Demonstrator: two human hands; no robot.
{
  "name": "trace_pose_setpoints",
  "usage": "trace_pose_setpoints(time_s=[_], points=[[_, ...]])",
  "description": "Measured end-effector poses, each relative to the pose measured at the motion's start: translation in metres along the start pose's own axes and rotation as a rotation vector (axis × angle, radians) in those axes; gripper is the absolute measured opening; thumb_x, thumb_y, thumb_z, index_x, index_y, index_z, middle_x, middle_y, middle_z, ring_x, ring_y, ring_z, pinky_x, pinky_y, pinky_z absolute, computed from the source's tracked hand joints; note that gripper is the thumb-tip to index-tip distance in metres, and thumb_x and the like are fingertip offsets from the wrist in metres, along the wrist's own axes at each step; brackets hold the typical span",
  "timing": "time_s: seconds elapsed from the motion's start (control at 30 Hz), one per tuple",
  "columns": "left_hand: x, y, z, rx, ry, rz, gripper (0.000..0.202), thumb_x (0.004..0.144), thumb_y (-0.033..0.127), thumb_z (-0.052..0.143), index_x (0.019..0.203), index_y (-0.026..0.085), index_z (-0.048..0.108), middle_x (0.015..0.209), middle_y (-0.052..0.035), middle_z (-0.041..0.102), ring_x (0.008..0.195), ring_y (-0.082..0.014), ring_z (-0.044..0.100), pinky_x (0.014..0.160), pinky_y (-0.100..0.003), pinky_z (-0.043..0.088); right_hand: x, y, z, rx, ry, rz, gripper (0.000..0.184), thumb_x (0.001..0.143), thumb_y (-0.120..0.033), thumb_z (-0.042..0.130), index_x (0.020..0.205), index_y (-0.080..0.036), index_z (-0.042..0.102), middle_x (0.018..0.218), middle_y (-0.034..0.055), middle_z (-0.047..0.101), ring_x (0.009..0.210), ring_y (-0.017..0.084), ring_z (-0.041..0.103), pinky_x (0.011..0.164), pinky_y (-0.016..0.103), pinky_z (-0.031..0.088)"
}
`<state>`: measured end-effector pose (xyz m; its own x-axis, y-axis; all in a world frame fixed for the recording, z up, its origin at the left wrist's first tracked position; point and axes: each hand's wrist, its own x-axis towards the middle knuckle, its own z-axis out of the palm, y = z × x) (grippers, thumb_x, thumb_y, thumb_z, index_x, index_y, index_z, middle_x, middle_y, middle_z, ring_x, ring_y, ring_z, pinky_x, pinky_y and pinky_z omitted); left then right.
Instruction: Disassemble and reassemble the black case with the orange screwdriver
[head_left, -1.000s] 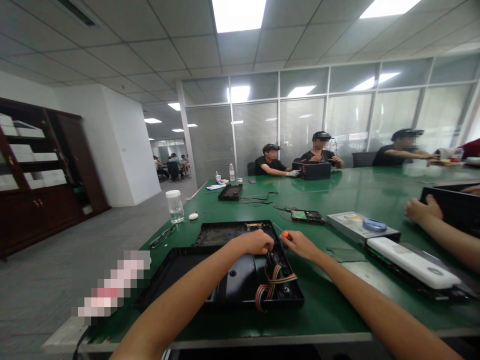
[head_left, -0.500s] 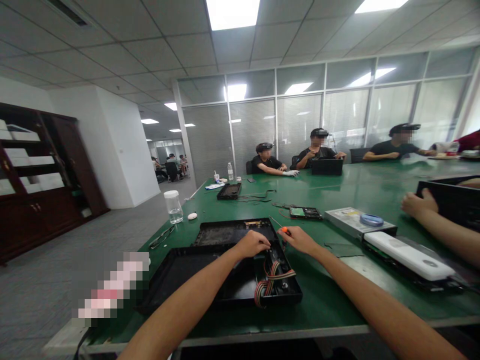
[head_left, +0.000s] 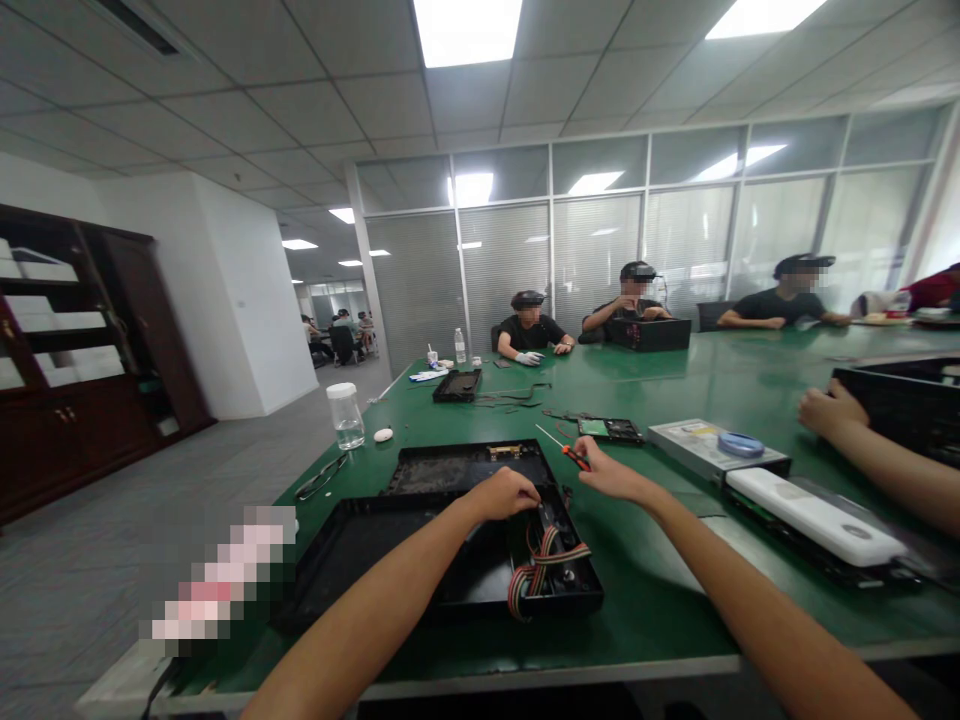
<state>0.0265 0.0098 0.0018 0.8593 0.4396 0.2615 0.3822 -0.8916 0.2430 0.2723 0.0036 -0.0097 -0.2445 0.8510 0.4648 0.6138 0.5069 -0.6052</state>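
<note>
An open black device case (head_left: 375,555) lies at the near edge of the green table (head_left: 675,390). Red, black and white ribbon cables (head_left: 541,565) curl in its right end. My left hand (head_left: 508,493) is closed over a part at the case's upper right, fingers curled down into it. My right hand (head_left: 611,474) is just right of the case, closed on a small screwdriver (head_left: 564,449) with an orange grip, its thin shaft slanting up and to the left over the table.
A second black tray (head_left: 469,466) lies behind the case. A clear jar (head_left: 346,415), a white oval piece (head_left: 384,434), a small circuit board (head_left: 609,429), a silver drive (head_left: 712,448) and a white box (head_left: 814,515) lie around. Another person's hand (head_left: 829,410) rests at right. Several people sit at the far end.
My right hand has lifted the screwdriver away from the case and tilted it up and left. My left hand stays on the case. The view has shifted slightly.
</note>
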Motion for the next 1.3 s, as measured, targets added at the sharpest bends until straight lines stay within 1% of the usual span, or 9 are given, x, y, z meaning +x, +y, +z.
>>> trace_pose_setpoints(time_s=[0.13, 0.2, 0.27, 0.33, 0.4, 0.57, 0.9, 1.13, 1.3], points=[[0.0, 0.0, 0.001, 0.007, -0.013, -0.036, 0.015, 0.075, 0.02, 0.058, 0.087, 0.015, 0.065, 0.081, -0.0026, 0.066, 0.073, -0.0113, 0.06, 0.069, -0.017, 0.041, 0.001, -0.001, -0.02, 0.181, -0.028, 0.041, 0.027, 0.069, -0.028, 0.052, 0.093, -0.016, 0.051, 0.073, -0.0004, 0.053, 0.055, 0.011, 0.048, 0.052, 0.023, 0.04], [-0.001, 0.001, 0.002, 0.01, -0.012, -0.052, 0.017, 0.075, 0.02, 0.059, 0.089, 0.015, 0.065, 0.079, -0.0023, 0.066, 0.072, -0.011, 0.059, 0.067, -0.017, 0.041, 0.0, -0.008, -0.029, 0.238, 0.081, 0.081, 0.03, 0.074, -0.039, 0.048, 0.092, -0.015, 0.052, 0.061, -0.0024, 0.052, 0.044, 0.01, 0.043, 0.044, 0.022, 0.035], [0.0, 0.002, 0.002, 0.01, -0.01, -0.063, 0.017, 0.074, 0.021, 0.06, 0.09, 0.014, 0.065, 0.078, -0.0023, 0.065, 0.071, -0.0109, 0.059, 0.066, -0.017, 0.041, -0.002, -0.017, -0.033, 0.201, 0.26, 0.089, 0.032, 0.076, -0.045, 0.044, 0.082, -0.015, 0.054, 0.051, -0.0042, 0.047, 0.039, 0.009, 0.039, 0.04, 0.021, 0.031], [0.0, 0.002, 0.002, 0.001, -0.014, -0.082, 0.017, 0.074, 0.022, 0.061, 0.089, 0.014, 0.065, 0.078, -0.0022, 0.066, 0.071, -0.0109, 0.059, 0.066, -0.017, 0.041, -0.003, -0.024, -0.031, 0.1, 0.406, 0.04, 0.032, 0.077, -0.047, 0.044, 0.07, -0.017, 0.054, 0.051, -0.0033, 0.046, 0.044, 0.01, 0.04, 0.043, 0.022, 0.031], [0.0, 0.002, 0.002, -0.01, -0.022, -0.106, 0.017, 0.073, 0.022, 0.061, 0.088, 0.015, 0.066, 0.079, -0.0021, 0.066, 0.071, -0.011, 0.059, 0.066, -0.017, 0.041, -0.004, -0.028, -0.024, -0.004, 0.435, -0.032, 0.031, 0.077, -0.045, 0.044, 0.066, -0.017, 0.053, 0.055, -0.0017, 0.049, 0.051, 0.012, 0.044, 0.049, 0.023, 0.034], [0.001, 0.003, 0.002, -0.004, -0.024, -0.128, 0.018, 0.073, 0.023, 0.061, 0.088, 0.016, 0.067, 0.076, -0.0017, 0.066, 0.068, -0.0109, 0.058, 0.065, -0.017, 0.04, -0.004, -0.03, -0.011, -0.127, 0.337, -0.119, 0.026, 0.078, -0.04, 0.043, 0.068, -0.018, 0.054, 0.057, -0.0009, 0.051, 0.054, 0.013, 0.046, 0.054, 0.025, 0.036], [0.002, -0.002, 0.004, 0.015, -0.035, -0.092, 0.019, 0.075, 0.023, 0.059, 0.09, 0.017, 0.068, 0.078, -0.0022, 0.068, 0.069, -0.0109, 0.06, 0.065, -0.016, 0.039, -0.007, -0.041, -0.019, -0.282, 0.324, -0.183, 0.024, 0.078, -0.037, 0.043, 0.07, -0.018, 0.056, 0.054, -0.0007, 0.054, 0.05, 0.013, 0.048, 0.052, 0.023, 0.035], [0.001, 0.0, 0.005, 0.004, -0.017, -0.124, 0.016, 0.074, 0.023, 0.06, 0.087, 0.017, 0.068, 0.077, -0.0013, 0.068, 0.07, -0.011, 0.06, 0.065, -0.016, 0.04, 0.002, -0.108, -0.033, -0.792, 0.05, -0.159, 0.038, 0.083, -0.046, 0.037, 0.068, -0.018, 0.057, 0.06, 0.0075, 0.061, 0.058, 0.02, 0.056, 0.055, 0.027, 0.031], [0.001, -0.004, 0.01, -0.044, 0.018, -0.13, 0.013, 0.072, 0.02, 0.062, 0.083, 0.015, 0.067, 0.073, -0.0006, 0.066, 0.067, -0.0101, 0.059, 0.064, -0.015, 0.04, 0.021, -0.144, -0.034, -0.718, -0.247, -0.179, 0.033, 0.084, -0.044, 0.037, 0.097, -0.018, 0.054, 0.075, 0.0084, 0.065, 0.064, 0.021, 0.059, 0.058, 0.027, 0.033]])
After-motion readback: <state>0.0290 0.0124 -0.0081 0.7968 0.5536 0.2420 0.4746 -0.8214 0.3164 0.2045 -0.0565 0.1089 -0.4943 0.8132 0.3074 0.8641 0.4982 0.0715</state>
